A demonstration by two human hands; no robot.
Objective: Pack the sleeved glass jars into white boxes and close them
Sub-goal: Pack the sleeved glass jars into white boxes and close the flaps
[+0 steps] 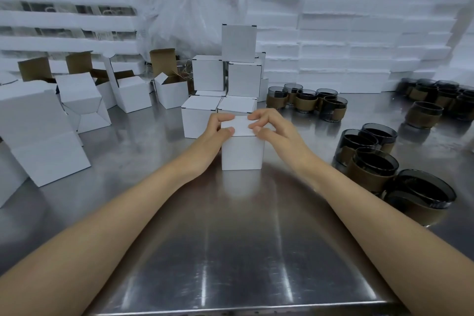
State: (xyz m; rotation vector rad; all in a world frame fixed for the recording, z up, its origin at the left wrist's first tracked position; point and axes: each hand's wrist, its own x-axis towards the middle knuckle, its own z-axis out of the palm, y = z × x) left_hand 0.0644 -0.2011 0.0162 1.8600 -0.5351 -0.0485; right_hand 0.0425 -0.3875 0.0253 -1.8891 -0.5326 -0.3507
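White box (242,152) stands upright at worktop (230,251) centre, near-cubic, one flat face toward the viewer, lid flap down. Left hand (218,129) grips its top left edge; right hand (269,127) pinches the lid's right edge with curled fingers. Bare brushed steel lies toward 6 o'clock. Closed boxes (225,79) stacked just behind at 12; sleeved glass jars (372,164), smoky with brown bands, at 3; open boxes (84,102) at 9.

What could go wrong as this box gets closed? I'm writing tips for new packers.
1. Both the left hand and the right hand work the lid of the white box; uneven pressure may crease it.
2. The stack of closed boxes right behind could topple if bumped.
3. Sleeved glass jars crowd the right forearm.
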